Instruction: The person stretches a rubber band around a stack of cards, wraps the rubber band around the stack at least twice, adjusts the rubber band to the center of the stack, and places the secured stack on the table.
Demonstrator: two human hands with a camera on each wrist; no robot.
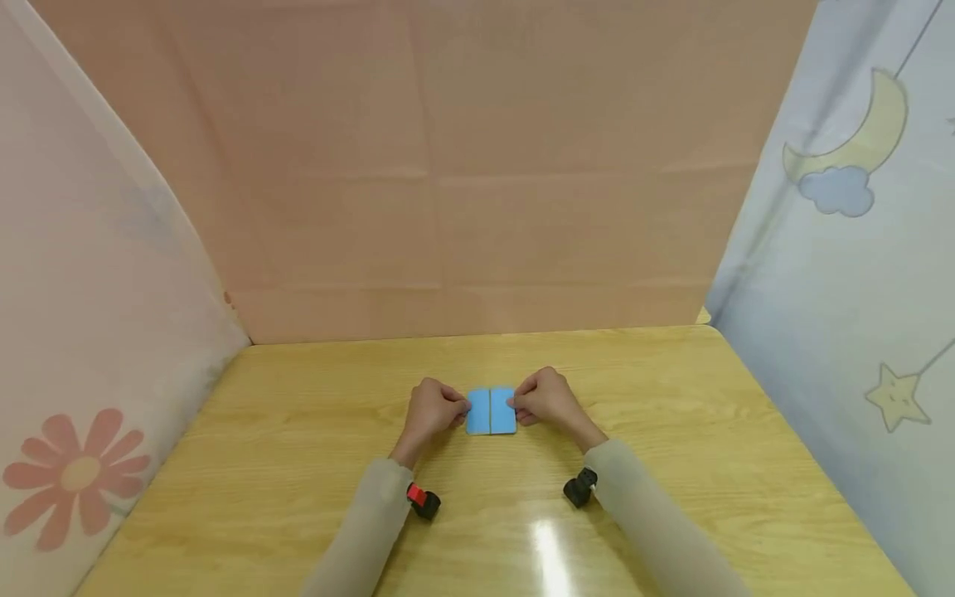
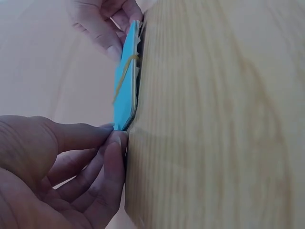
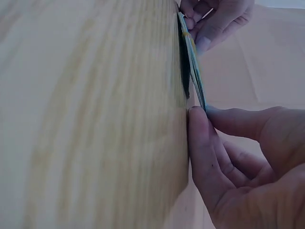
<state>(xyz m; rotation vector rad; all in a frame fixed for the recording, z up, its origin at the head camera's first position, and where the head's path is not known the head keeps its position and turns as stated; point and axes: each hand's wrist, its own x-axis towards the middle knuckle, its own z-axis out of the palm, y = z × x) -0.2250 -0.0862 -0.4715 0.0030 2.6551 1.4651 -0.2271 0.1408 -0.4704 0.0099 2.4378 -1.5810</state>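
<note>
A thin stack of blue-topped cards lies just at the tabletop in the head view, its layered edges showing in the left wrist view. Round its middle runs a yellowish rubber band. My left hand pinches the left edge between thumb and fingers. On the opposite edge, my right hand pinches the stack the same way. From the right wrist, the stack appears edge-on and slightly raised off the wood at the right hand's side, with a dark shadow beneath.
The wooden table spreads around both hands. A plain peach cloth hangs behind it. Patterned cloths hang at the left and right. Black wrist devices sit on the left and right sleeves.
</note>
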